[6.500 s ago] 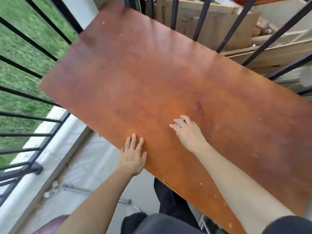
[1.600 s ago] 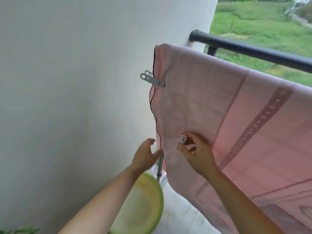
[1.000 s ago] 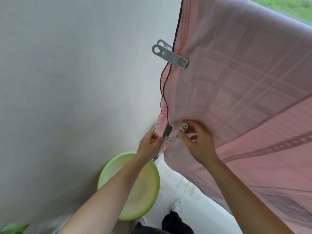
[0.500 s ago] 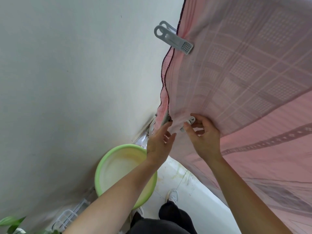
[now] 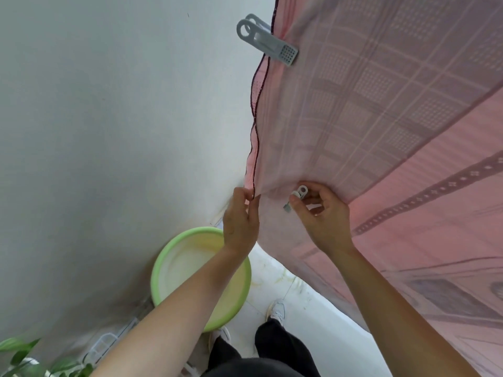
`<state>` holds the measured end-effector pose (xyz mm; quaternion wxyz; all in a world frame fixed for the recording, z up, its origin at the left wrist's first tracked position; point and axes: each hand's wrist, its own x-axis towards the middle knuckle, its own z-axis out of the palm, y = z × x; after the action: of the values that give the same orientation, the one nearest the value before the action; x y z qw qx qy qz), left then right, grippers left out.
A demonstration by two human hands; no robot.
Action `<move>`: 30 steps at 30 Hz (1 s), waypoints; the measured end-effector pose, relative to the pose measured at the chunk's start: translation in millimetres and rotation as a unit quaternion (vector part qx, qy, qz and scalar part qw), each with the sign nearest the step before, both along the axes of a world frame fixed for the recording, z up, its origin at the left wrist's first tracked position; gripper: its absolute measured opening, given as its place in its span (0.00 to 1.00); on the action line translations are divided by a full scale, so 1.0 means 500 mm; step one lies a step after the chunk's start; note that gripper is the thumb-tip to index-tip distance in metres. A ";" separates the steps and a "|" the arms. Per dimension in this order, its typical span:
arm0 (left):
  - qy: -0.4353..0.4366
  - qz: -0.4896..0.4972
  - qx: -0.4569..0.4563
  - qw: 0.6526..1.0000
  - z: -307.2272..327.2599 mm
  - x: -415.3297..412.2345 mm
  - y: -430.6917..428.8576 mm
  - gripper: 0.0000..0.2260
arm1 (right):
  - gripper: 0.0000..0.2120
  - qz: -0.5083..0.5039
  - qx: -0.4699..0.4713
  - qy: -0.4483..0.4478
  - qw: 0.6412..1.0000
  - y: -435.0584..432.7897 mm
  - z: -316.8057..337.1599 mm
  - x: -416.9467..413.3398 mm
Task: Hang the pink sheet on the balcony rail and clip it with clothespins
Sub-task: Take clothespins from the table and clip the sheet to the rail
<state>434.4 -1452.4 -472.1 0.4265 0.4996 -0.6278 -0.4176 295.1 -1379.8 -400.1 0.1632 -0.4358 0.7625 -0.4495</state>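
The pink sheet [image 5: 381,110] hangs down across the right of the view, its dark-trimmed left edge close to the wall. The rail is out of view above. A grey clothespin [image 5: 268,46] is clipped on the sheet's edge near the top. My left hand [image 5: 241,221] pinches that dark edge lower down. My right hand [image 5: 324,216] holds a small white clothespin [image 5: 296,195] against the cloth, just right of the left hand.
A white wall [image 5: 122,118] fills the left. A green basin [image 5: 201,276] stands on the floor below my left arm. My legs and a white shoe [image 5: 276,311] are on the pale floor. Green leaves [image 5: 16,355] and a white wire rack sit at the lower left.
The view has tilted down along the sheet since the rail was visible. My left hand has moved up from below and pinched the sheet's edge. My right hand kept the white clothespin.
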 end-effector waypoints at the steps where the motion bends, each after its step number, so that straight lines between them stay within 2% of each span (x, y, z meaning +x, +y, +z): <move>1: -0.008 -0.008 -0.003 1.000 -0.002 0.010 0.012 0.08 | 0.11 0.009 0.003 0.006 1.000 0.005 -0.002 0.006; 4: 0.002 -0.001 0.012 1.000 0.009 0.020 0.023 0.08 | 0.12 0.031 0.012 0.017 0.999 0.013 -0.009 0.022; 6: 0.013 -0.033 0.047 0.998 0.004 0.021 0.018 0.13 | 0.11 0.032 0.017 0.016 0.999 0.015 -0.015 0.024; 8: -0.043 -0.104 0.044 0.993 -0.024 0.028 0.010 0.23 | 0.11 0.024 0.026 0.009 0.999 0.016 -0.021 0.022; 10: -0.134 -0.163 0.036 0.977 -0.068 0.038 -0.006 0.25 | 0.11 0.018 0.033 0.008 0.999 0.016 -0.025 0.017; 12: -0.151 -0.174 0.095 0.969 -0.102 0.050 -0.033 0.27 | 0.11 0.020 0.042 0.014 0.999 0.017 -0.027 0.013; 14: -0.122 -0.153 0.150 0.969 -0.121 0.058 -0.070 0.23 | 0.11 0.031 0.050 0.021 0.998 0.018 -0.027 0.011; 17: -0.082 -0.168 0.184 0.965 -0.123 0.052 -0.129 0.05 | 0.13 0.056 0.068 0.035 0.995 0.017 -0.024 0.014; 19: -0.079 -0.208 0.206 0.953 -0.110 0.043 -0.166 0.09 | 0.13 0.068 0.076 0.047 0.994 0.017 -0.022 0.014; 22: -0.115 -0.262 0.172 0.942 -0.094 0.029 -0.217 0.12 | 0.14 0.084 0.087 0.054 0.991 0.021 -0.016 0.009; 25: -0.093 -0.305 0.175 0.932 -0.087 0.025 -0.245 0.10 | 0.13 0.097 0.101 0.052 0.989 0.026 -0.008 0.003; 28: -0.055 -0.280 0.230 0.930 -0.092 0.036 -0.231 0.10 | 0.13 0.102 0.106 0.050 0.988 0.028 -0.003 -0.001; 30: 0.002 -0.247 0.238 0.939 -0.103 0.049 -0.204 0.07 | 0.13 0.113 0.119 0.042 0.986 0.021 0.002 0.002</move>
<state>458.9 -1554.3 -523.6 0.1800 0.4149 -0.6132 -0.6477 296.2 -1369.3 -399.2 0.2312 -0.5154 0.7624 -0.3157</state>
